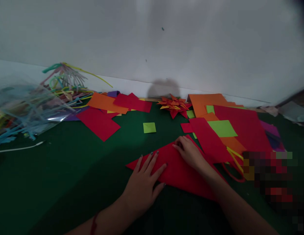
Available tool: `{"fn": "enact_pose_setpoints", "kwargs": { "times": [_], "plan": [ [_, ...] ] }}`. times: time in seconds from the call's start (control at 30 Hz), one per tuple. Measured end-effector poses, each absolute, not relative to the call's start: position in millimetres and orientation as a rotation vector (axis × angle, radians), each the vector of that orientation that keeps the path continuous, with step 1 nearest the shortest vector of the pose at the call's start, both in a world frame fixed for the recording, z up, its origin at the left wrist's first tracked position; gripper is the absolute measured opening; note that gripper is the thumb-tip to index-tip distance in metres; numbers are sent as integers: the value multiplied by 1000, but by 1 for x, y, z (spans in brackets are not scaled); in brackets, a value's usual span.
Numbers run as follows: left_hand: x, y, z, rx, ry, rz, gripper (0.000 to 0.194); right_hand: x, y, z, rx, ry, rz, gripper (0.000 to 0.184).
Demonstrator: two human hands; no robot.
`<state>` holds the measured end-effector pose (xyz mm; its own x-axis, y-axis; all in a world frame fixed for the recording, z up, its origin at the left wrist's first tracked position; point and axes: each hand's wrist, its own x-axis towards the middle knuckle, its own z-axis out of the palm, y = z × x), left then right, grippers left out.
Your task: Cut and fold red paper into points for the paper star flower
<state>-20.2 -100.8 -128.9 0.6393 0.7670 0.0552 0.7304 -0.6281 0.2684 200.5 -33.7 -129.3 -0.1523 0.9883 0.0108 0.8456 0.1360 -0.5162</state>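
A red sheet of paper (pixel 183 173), folded into a triangle, lies on the green tabletop in front of me. My left hand (pixel 144 179) rests flat on its left part, fingers spread. Near the far corner of the triangle, my right hand (pixel 188 151) has its fingers curled and pressed together at the paper's edge. Whether a bit of the paper is pinched between those fingertips is hidden. A small light-green paper square (pixel 149 127) lies just beyond the red triangle. Farther back sits a folded red and orange paper flower (pixel 174 105).
Red, orange and green paper sheets (pixel 242 125) overlap at the right, beside yellow-handled scissors (pixel 236 156). More red and orange pieces (pixel 99 123) lie at back left, next to a clear plastic bag (pixel 36 101) and colourful pipe cleaners (pixel 68 78). A white wall (pixel 117 39) stands behind.
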Motion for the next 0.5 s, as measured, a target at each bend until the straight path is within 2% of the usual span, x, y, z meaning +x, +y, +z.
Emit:
{"fn": "enact_pose_setpoints", "kwargs": {
  "times": [0.17,0.5],
  "plan": [
    [-20,-99,-127,2653,1245,244,42,201,-34,-129,-1763,-2077,567,12],
    [-21,-98,-126,2683,1245,283,42,202,-33,-128,-1743,-2059,569,14]
  ]
}}
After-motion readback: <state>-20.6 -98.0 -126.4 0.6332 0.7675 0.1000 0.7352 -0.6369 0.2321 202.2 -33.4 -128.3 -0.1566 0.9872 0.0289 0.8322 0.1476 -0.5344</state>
